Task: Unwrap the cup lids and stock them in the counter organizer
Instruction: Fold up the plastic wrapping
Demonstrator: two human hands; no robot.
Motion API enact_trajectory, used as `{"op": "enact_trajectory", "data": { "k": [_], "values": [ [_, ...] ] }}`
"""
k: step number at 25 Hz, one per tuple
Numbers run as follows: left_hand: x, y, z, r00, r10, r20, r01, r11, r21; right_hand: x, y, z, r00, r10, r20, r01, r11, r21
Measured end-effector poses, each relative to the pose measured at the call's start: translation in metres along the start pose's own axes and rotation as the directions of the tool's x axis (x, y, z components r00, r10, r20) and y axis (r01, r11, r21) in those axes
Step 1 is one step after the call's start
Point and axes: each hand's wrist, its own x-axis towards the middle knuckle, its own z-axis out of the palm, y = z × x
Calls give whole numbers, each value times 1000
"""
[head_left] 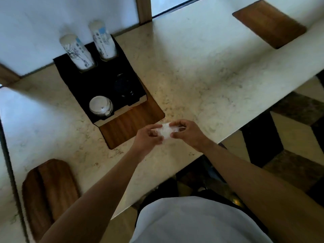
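Observation:
Both my hands hold a crumpled piece of clear plastic wrap (165,131) just above the counter's front edge. My left hand (149,135) pinches its left side and my right hand (186,131) pinches its right side. Whether a lid is inside the wrap cannot be told. To the upper left stands the black counter organizer (84,86) on a wooden base (129,123). A stack of white cup lids (100,106) sits in its front left slot. A dark round slot (122,87) lies to the right of the lids.
Two tall stacks of printed paper cups (77,52) (103,41) stand in the organizer's back holes. A wooden tray (47,192) lies at the counter's near left, another wooden tray (270,23) at the far right. The marble counter (201,71) ends close to my body.

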Motion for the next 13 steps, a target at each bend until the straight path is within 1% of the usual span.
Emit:
{"op": "enact_trajectory", "data": {
  "k": [4, 8, 11, 13],
  "values": [
    [2, 15, 55, 994, 41, 103, -52, 992, 114, -28, 26, -50, 993, 32, -116, -27, 999, 46],
    [-5, 26, 138, 985, 30, 169, -63, 980, 190, -75, 58, -114, 970, 110, -217, -68, 979, 191],
    [-8, 24, 201, 971, 89, 221, -154, 941, 301, -113, 86, -159, 959, 152, -241, -78, 954, 291],
    [-11, 22, 241, 961, 88, 261, -186, 907, 377, -135, 104, -185, 943, 171, -287, -75, 946, 317]
  ]
}}
